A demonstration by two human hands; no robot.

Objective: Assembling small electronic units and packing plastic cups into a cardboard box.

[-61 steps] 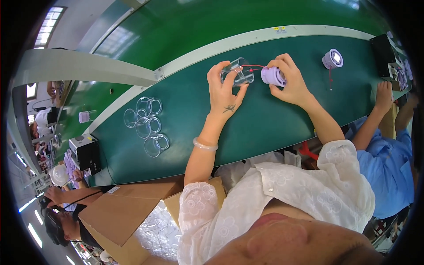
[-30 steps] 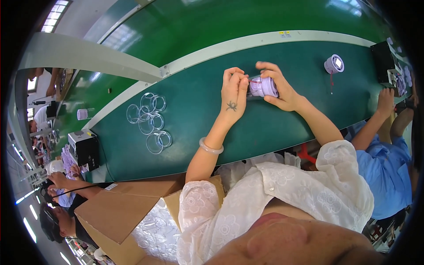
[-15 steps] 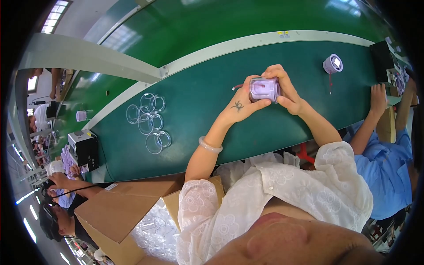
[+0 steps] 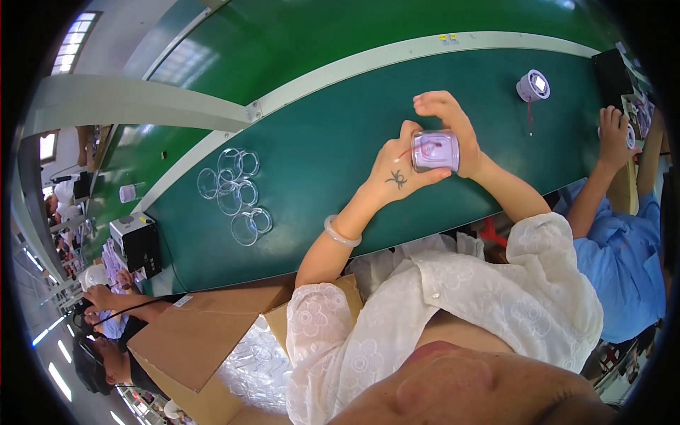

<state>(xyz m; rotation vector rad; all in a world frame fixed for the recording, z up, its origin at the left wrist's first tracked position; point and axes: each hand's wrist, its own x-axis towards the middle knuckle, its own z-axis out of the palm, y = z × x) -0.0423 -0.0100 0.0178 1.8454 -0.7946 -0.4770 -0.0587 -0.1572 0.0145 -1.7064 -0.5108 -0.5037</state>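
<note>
A clear cylindrical cup with a lilac part inside (image 4: 438, 151) is held above the green tabletop. My left hand (image 4: 388, 168) is closed round its left end, with the thumb along the near side. A thin red wire shows at that end. My right hand (image 4: 464, 134) has its palm against the cup's right end; its fingers are stretched out past the far side. Part of that end is hidden by the palm. On the table to the right lies a lilac round unit (image 4: 533, 85) with a red wire trailing from it.
Several clear cups (image 4: 230, 183) stand at the left of the green table (image 4: 319, 127). An open cardboard box (image 4: 188, 333) with clear plastic inside is at the lower left. A black-and-white box (image 4: 134, 244) sits at the left end. A co-worker's hand (image 4: 615, 134) works at the right.
My right hand's fingers have straightened and lifted off the cup's far side. Both hands and the cup have shifted slightly right. The co-worker at right now holds a lilac round piece.
</note>
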